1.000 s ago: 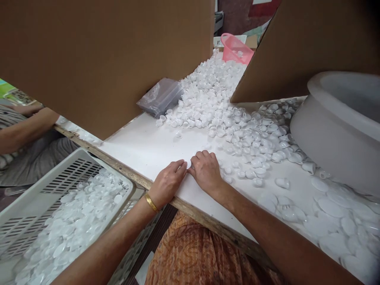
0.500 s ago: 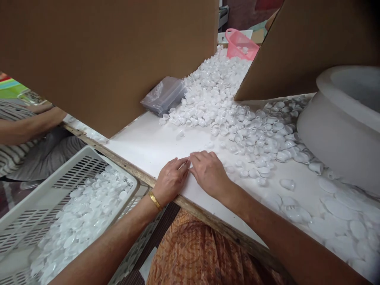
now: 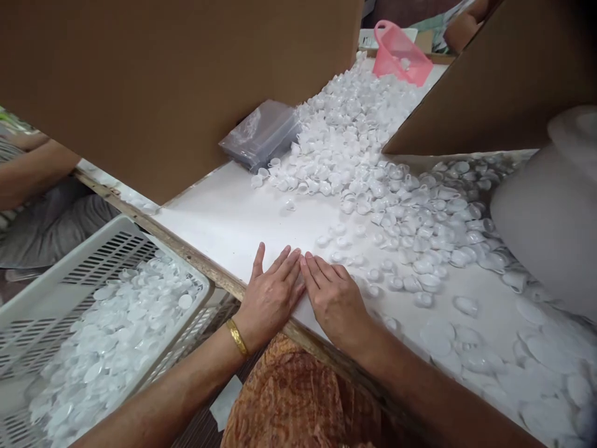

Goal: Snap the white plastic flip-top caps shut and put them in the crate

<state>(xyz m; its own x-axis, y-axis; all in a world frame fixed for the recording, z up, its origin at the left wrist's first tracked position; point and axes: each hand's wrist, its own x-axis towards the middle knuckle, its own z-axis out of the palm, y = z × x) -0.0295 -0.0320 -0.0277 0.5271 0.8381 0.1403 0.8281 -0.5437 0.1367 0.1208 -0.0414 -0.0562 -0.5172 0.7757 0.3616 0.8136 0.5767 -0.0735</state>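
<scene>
My left hand [image 3: 273,292] rests at the table's front edge, fingers stretched out and the little finger spread away. My right hand [image 3: 336,297] lies against it, its fingers straight and close together, fingertips meeting those of the left. Anything beneath the hands is hidden. Just right of them several small white plastic cups with handles [image 3: 395,283] lie loose on the white tabletop [image 3: 224,214]. Farther back these cups form a large heap [image 3: 345,143]. Flat white round pieces [image 3: 438,339] are spread near my right forearm.
A plastic crate [image 3: 107,233] of white pieces stands below the table's left edge. Cardboard sheets [image 3: 177,81] rise at both sides. A wrapped grey box [image 3: 261,134], a pink basket [image 3: 403,53] and a big pale tub [image 3: 545,211] surround the heap. Another person's arm [image 3: 41,174] is at left.
My hands have gone from curled fingers, tips together, to straightened fingers laid side by side. The view has shifted slightly, so the tub sits farther right.
</scene>
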